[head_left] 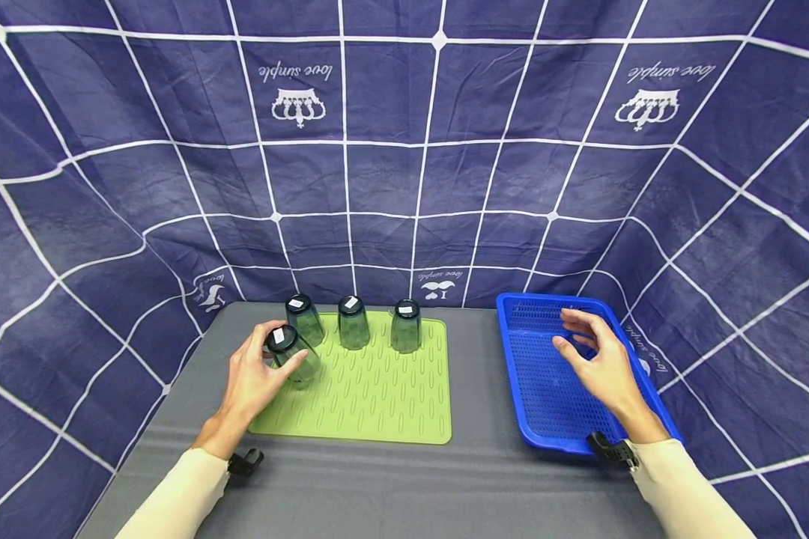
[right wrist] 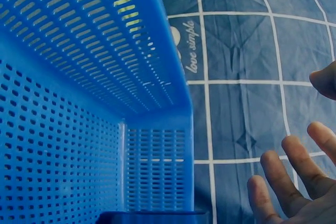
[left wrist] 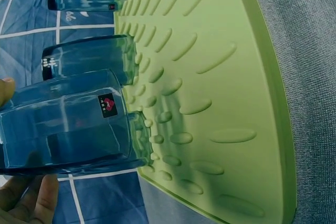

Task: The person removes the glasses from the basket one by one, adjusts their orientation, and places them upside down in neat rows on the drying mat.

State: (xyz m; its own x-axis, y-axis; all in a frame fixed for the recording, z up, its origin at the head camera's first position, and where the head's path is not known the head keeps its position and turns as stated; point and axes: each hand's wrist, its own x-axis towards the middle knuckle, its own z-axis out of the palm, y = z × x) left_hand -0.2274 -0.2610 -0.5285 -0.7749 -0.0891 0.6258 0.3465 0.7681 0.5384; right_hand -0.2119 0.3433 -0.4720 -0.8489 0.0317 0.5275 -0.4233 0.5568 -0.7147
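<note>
My left hand grips an upside-down blue-green drinking glass at the mat's left side, thumb on one side and fingers on the other. In the left wrist view this glass has a small dark label, and its rim appears a little off the green mat. Three more inverted glasses stand along the mat's back edge: a left one, a middle one and a right one. Over the blue basket hovers my right hand, fingers spread loosely and holding nothing.
The green mat lies on a grey tabletop, left of the basket. Blue cloth with white grid lines hangs behind and at both sides. The basket's perforated wall rises along its edge.
</note>
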